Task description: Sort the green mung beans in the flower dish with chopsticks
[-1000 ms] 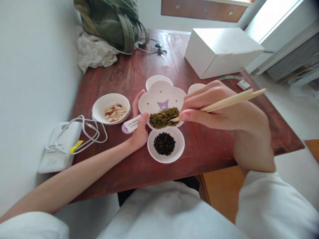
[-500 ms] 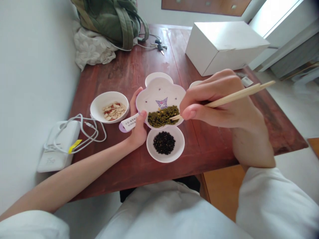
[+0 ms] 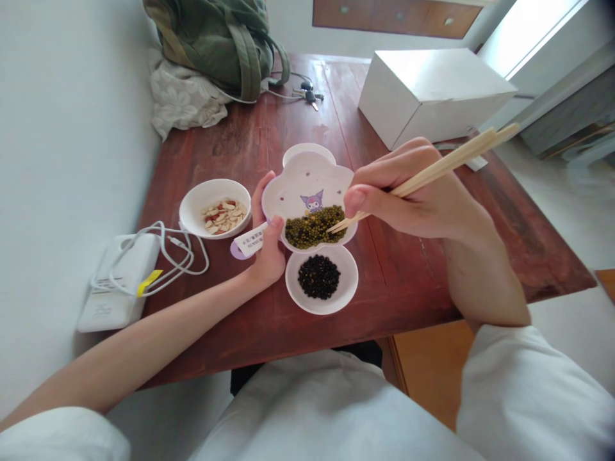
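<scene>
**Wooden table [image 3: 202, 320] by a white wall [image 3: 62, 192], chopsticks in green grains**

Along the wall at the left lies a white power bank [image 3: 118, 285] with a white cable [image 3: 185, 256] looped beside it. Just right of that, a white bowl [image 3: 189, 214] holds pale sliced nuts [image 3: 223, 216]. Farther off are a green backpack [image 3: 216, 45], a floral cloth [image 3: 185, 102] and keys [image 3: 310, 96].

The left hand [image 3: 269, 256] grips a flower-shaped dish [image 3: 307, 179], with the thumb on its near-left rim and the fingers curled up behind its left edge. A small printed label [image 3: 250, 240] sticks out beside the thumb. Small green grains [image 3: 314, 227] lie heaped in the dish's near lobe, which sits just beyond a white dish [image 3: 321, 301] of black grains [image 3: 318, 276]. Another white dish [image 3: 307, 150] peeks out behind the far rim.

To the right, the right hand [image 3: 413, 192] pinches wooden chopsticks [image 3: 442, 168] between thumb and fingers, their tips pressed together at the green heap. Whether they hold a grain is too small to tell. A white cardboard box [image 3: 432, 96] stands at the far right of the table.
</scene>
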Available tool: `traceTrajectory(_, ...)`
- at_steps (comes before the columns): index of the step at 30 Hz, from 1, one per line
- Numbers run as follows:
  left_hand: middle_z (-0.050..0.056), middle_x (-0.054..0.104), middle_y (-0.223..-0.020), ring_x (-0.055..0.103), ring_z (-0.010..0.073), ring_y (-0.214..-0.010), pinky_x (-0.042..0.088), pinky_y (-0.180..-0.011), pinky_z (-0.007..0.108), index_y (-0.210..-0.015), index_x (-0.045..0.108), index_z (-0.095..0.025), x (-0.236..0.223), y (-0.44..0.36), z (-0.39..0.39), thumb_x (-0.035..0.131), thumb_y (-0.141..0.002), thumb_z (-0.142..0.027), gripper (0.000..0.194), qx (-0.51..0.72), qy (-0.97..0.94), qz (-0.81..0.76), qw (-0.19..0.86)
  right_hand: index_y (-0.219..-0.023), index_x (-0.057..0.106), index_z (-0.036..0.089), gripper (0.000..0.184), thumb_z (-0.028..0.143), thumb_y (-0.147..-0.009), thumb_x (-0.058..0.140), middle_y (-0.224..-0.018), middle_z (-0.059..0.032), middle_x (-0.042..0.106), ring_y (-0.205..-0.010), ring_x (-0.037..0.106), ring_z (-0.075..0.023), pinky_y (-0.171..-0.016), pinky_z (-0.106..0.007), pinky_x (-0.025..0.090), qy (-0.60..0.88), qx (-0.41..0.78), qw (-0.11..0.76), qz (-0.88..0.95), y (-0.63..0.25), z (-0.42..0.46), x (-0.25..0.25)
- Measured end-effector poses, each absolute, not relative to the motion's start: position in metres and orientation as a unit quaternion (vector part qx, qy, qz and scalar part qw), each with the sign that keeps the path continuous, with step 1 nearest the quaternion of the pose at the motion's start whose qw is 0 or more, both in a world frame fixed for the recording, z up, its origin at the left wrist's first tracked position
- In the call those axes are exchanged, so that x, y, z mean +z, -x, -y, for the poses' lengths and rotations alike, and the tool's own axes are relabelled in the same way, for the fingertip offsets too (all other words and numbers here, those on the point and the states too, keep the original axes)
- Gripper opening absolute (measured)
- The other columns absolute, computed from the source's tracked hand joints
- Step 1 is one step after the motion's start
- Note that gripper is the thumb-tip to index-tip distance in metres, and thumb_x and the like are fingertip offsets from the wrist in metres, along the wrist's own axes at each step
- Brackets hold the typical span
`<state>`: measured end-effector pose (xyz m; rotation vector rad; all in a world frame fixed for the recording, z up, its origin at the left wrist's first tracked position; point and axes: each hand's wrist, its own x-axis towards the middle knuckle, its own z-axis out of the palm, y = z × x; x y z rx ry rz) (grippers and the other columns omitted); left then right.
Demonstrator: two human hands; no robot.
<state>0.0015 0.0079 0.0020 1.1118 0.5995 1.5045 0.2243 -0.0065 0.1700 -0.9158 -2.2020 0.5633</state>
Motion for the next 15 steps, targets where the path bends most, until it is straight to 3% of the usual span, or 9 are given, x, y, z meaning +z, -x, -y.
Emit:
traceTrajectory(6, 0.005, 0.081, -0.143, 0.065, 0.0321, -0.153, 0.055, -0.128, 0.043, -0.151, 0.067, -0.036, -0.0056, -0.0033, -0.0148, 0.072, -0.102, -0.056, 0.054, 0.659, -0.482, -0.254, 0.519, -0.078, 0.073, 0.019, 0.060, 0.062, -0.114, 0.054, -0.056, 0.0035, 0.054, -0.059, 0.054, -0.0107, -0.056, -0.027, 0.040, 0.378, 0.248, 0.337, 0.826, -0.2295, -0.0015, 0.1641)
traceTrajectory(15, 0.005, 0.082, -0.134, 0.069, 0.0313, -0.147, 0.053, -0.129, 0.044, -0.145, 0.069, -0.035, -0.0046, -0.0028, -0.0158, 0.070, -0.103, -0.059, 0.048, 0.657, -0.493, -0.259, 0.509, -0.076, 0.074, 0.022, 0.054, 0.058, -0.113, 0.059, -0.052, 0.0034, 0.054, -0.055, 0.053, -0.0112, -0.048, -0.029, 0.033, 0.381, 0.264, 0.343, 0.817, -0.2299, -0.0039, 0.1643)
